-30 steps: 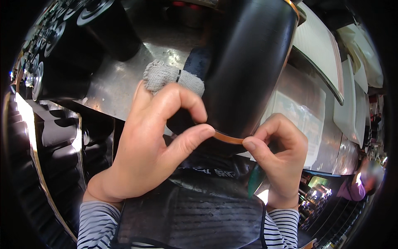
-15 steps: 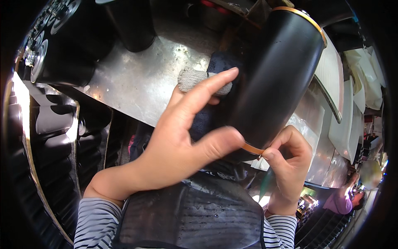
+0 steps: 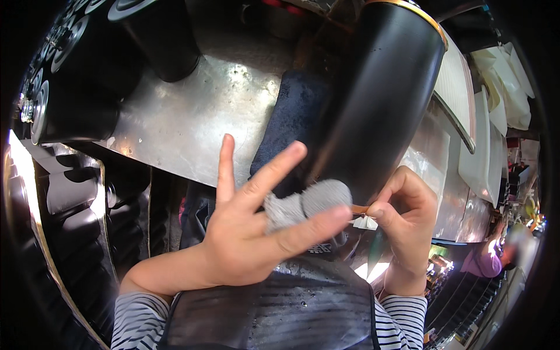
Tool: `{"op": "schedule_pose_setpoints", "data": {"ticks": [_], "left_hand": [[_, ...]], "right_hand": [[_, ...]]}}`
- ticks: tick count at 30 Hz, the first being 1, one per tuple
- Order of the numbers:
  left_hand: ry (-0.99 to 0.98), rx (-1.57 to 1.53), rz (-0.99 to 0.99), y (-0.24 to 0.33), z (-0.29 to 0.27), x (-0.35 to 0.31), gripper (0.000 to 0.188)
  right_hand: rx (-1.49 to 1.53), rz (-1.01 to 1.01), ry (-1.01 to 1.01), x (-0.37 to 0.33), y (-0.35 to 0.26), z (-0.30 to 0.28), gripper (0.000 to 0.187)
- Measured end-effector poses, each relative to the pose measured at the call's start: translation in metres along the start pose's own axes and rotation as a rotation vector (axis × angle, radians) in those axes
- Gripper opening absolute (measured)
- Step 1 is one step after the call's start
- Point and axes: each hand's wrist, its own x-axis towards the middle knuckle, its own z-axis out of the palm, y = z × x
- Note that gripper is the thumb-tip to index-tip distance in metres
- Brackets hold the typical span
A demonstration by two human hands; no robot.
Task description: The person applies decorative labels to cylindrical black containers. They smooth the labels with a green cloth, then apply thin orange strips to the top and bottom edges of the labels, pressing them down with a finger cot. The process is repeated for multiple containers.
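A large matte-black cylinder [image 3: 379, 87] lies tilted in front of me, its upper rim ringed in golden orange. At its near end, my right hand [image 3: 408, 216] pinches a thin orange-brown strip [image 3: 360, 209] between thumb and forefinger. My left hand [image 3: 242, 236] is just left of that end, fingers spread and thumb stretched toward the strip. Grey knitted fabric [image 3: 326, 197] shows between its fingers and thumb; it looks worn over one or more fingers, though the hand partly hides it. A folded dark blue cloth [image 3: 283, 125] rests beside the cylinder.
The shiny metal table [image 3: 186, 134] carries more black cylinders [image 3: 169, 41] at the far left. Below them, a rack [image 3: 102, 192] holds dark rounded pieces. Pale panels [image 3: 475, 154] stand at the right. Farther off there, a person in purple [image 3: 484, 261] is visible.
My left hand has drawn down toward me and spread its fingers, uncovering more of the blue cloth. The right hand keeps its pinch. The whole view has shifted slightly.
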Motion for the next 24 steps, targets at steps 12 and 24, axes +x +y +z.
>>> {"op": "schedule_pose_setpoints", "data": {"ticks": [12,24], "left_hand": [[0.034,-0.005,-0.022,0.005,0.0,0.004,0.044],[0.061,0.436,0.0,0.02,0.013,0.004,0.033]], "right_hand": [[-0.064,0.012,-0.009,0.003,0.001,-0.002,0.027],[0.12,-0.038,-0.165,0.005,0.014,-0.015,0.03]]}}
